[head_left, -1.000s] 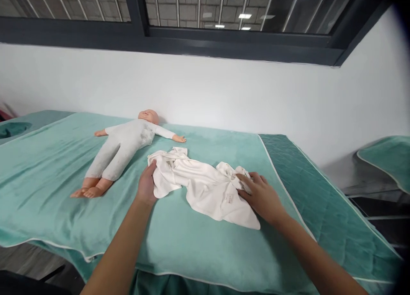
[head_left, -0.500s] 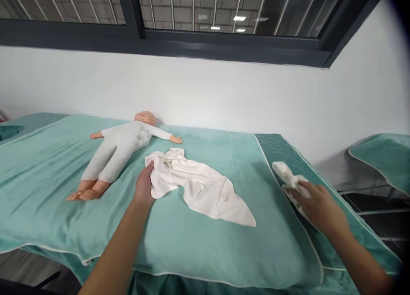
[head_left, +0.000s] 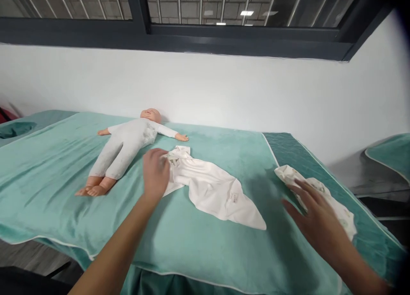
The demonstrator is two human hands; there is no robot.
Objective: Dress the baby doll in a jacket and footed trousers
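Observation:
A white baby garment (head_left: 214,188) lies crumpled across the middle of the bed. At its left end is my left hand (head_left: 156,171); the fingers are curled and blurred, and whether they grip the fabric I cannot tell. My right hand (head_left: 315,218) is open, fingers spread, in front of a white cloth item with small coloured marks (head_left: 336,209) lying on the right side of the bed. To the left a baby doll (head_left: 128,141) in a whitish body suit lies on its back, head toward the wall, arms stretched out.
A light green sheet (head_left: 224,252) with pale piping covers the bed, over a darker green cover (head_left: 282,147) at the right. Behind stands a white wall (head_left: 205,90) below a dark window frame (head_left: 243,43). Another green-covered surface (head_left: 393,154) is at the far right.
My right hand has let go of the white cloth item, which now lies on the bed at the right. My left hand has moved up and right along the garment's end. The view has shifted slightly.

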